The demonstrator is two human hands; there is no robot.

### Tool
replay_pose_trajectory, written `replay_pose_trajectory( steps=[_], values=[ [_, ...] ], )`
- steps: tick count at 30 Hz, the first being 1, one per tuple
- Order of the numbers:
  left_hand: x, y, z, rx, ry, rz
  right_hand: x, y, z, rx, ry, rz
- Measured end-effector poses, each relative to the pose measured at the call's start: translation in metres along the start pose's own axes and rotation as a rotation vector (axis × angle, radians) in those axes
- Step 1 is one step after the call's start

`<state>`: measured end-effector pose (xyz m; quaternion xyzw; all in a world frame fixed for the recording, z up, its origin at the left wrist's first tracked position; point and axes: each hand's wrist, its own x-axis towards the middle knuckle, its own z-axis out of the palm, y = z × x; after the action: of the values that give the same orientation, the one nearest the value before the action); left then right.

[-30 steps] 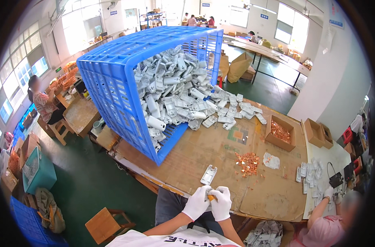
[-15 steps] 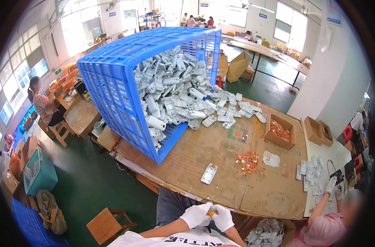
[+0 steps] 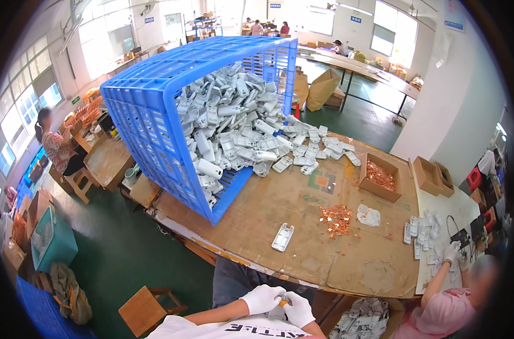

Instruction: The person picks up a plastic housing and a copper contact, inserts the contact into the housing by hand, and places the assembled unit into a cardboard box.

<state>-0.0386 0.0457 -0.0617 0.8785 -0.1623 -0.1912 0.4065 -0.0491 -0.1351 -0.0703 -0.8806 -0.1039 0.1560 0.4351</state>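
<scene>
Cardboard-topped worktop (image 3: 245, 226) runs from the centre of the frame toward the lower right. On its far left end, a blue slatted crate (image 3: 184, 152) lies on its side, mouth facing right, well filled with a heap of pale grey casings (image 3: 234, 113). Some of these have spilled out toward the upper centre. At the right rim, a co-worker (image 3: 437, 311) in pink sits near another batch of casings (image 3: 418, 229) on a white surface. A carton (image 3: 396, 319) at the lower edge, right of centre, holds more; whether those are finished or waiting, I cannot tell.

Right of centre, an open box (image 3: 381, 191) contains copper-coloured bits. Nearer, a loose pile of copper bits (image 3: 336, 219) sits directly on the cardboard, just beside a whitish patch (image 3: 368, 215).

At bottom centre, over the lap and off the worktop's near edge, are two white-gloved hands. The left hand (image 3: 262, 299) has its fingertips closed on a small orange-and-grey item (image 3: 283, 303); the right hand (image 3: 297, 310) is curled in tightly against the same piece, which is mostly covered by the gloves. Above them, apart from both hands, a single casing (image 3: 283, 237) lies flat near the table edge. Judging by the full crate and copper supply, most of the stock remains untouched; the handling of this one item looks unfinished.
</scene>
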Motion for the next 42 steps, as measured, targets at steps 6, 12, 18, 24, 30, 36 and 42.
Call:
replay_pose_trajectory(
  steps=[6,12,18,24,30,36,42],
  values=[
    [-0.007,0.01,0.012,0.032,0.142,-0.075,-0.001,-0.008,-0.01,-0.02,-0.082,0.087],
    [-0.007,0.008,0.007,-0.061,0.205,-0.108,-0.001,-0.019,-0.013,-0.022,-0.041,0.026],
    [-0.009,0.008,0.01,-0.032,0.219,-0.084,-0.002,-0.01,-0.007,-0.026,-0.047,0.015],
    [-0.01,0.008,0.01,0.028,0.204,-0.081,0.0,-0.012,-0.01,-0.044,-0.104,0.011],
    [-0.009,0.005,0.011,-0.019,0.189,-0.125,0.0,-0.013,-0.008,-0.047,-0.104,0.011],
    [-0.011,0.004,0.013,-0.125,0.142,-0.201,-0.001,-0.01,-0.003,-0.075,-0.076,-0.009],
    [-0.013,0.005,0.011,-0.148,0.058,-0.249,-0.002,-0.014,-0.006,-0.142,-0.204,0.131]
  ],
)
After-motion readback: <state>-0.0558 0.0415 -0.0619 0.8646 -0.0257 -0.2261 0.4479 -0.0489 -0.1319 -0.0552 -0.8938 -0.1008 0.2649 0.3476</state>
